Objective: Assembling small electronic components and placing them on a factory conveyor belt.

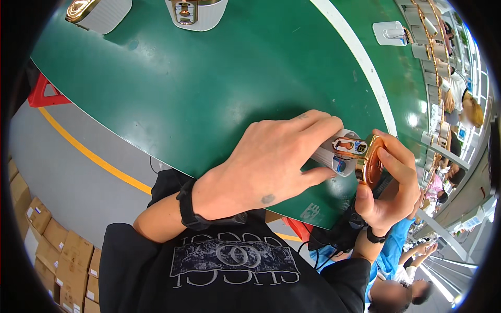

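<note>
Well left of the grip and nearer the wearer, cartons (70, 266) are stacked on grey floor (94, 203) beside a yellow line (104, 165). Just beyond the grip curves a white stripe (364, 60); people (459, 88) are farther right.

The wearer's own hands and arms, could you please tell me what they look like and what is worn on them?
Both are bare, without gloves. The left hand has a small dark mark towards the wrist and a fainter one near the knuckles; a wide black band circles that wrist. The right hand has a narrower black wristband. Black sleeves leave the forearms bare.
</note>
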`<state>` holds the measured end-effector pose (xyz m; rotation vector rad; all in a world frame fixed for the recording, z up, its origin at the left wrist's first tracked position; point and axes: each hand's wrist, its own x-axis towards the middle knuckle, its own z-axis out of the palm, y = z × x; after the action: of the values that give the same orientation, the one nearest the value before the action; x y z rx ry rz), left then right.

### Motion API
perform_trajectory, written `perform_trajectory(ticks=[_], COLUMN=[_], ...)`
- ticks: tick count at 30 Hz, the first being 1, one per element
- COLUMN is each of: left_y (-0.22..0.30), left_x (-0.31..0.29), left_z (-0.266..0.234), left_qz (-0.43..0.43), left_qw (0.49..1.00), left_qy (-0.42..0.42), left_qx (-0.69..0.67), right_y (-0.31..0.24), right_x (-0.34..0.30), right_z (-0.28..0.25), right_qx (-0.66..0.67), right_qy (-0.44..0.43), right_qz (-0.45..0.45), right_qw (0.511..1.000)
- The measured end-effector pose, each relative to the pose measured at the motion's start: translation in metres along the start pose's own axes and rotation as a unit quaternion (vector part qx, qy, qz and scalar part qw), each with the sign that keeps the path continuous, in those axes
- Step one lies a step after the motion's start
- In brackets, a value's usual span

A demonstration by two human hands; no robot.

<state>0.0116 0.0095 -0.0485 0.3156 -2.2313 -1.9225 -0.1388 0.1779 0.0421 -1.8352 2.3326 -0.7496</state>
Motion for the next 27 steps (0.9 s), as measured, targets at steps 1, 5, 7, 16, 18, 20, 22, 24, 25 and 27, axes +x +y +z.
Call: perform_trajectory(ticks=[1, 5, 7, 16, 18, 20, 22, 24, 25, 27], left_y=[-0.001, -0.007, -0.012, -0.009, -0.009, -0.008, -0.009, -0.01, -0.01, -0.012], left_x=[0.001, 0.001, 0.001, 0.005, 0.006, 0.007, 0.008, 0.008, 0.007, 0.006], left_z=[0.0, 0.0, -0.001, -0.003, -0.003, -0.003, -0.003, -0.003, -0.003, -0.003], left_qz=[-0.001, 0.031, 0.046, 0.042, 0.041, 0.04, 0.041, 0.043, 0.043, 0.05], left_qw=[1.0, 0.999, 0.999, 0.998, 0.998, 0.998, 0.998, 0.998, 0.998, 0.998], left_qy=[-0.001, 0.005, 0.003, -0.01, -0.01, -0.012, -0.011, -0.01, -0.01, -0.009], left_qx=[-0.001, -0.018, -0.028, -0.044, -0.044, -0.045, -0.048, -0.054, -0.054, -0.048], right_y=[0.001, 0.003, 0.004, 0.007, 0.007, 0.008, 0.008, 0.007, 0.007, 0.005], right_x=[0.0, 0.0, -0.001, 0.001, 0.002, 0.003, 0.003, 0.002, 0.001, 0.0], right_z=[-0.001, -0.002, -0.001, -0.003, -0.005, -0.006, -0.005, -0.004, -0.002, 0.001], right_qx=[0.0, 0.001, 0.002, -0.024, -0.026, -0.033, -0.032, -0.032, -0.032, -0.024], right_qy=[-0.001, -0.005, -0.003, -0.017, -0.018, -0.021, -0.018, -0.011, -0.011, -0.005], right_qz=[0.001, -0.01, -0.016, -0.035, -0.038, -0.045, -0.044, -0.042, -0.042, -0.032], right_qw=[1.0, 1.0, 1.0, 0.999, 0.999, 0.998, 0.998, 0.999, 0.999, 0.999])
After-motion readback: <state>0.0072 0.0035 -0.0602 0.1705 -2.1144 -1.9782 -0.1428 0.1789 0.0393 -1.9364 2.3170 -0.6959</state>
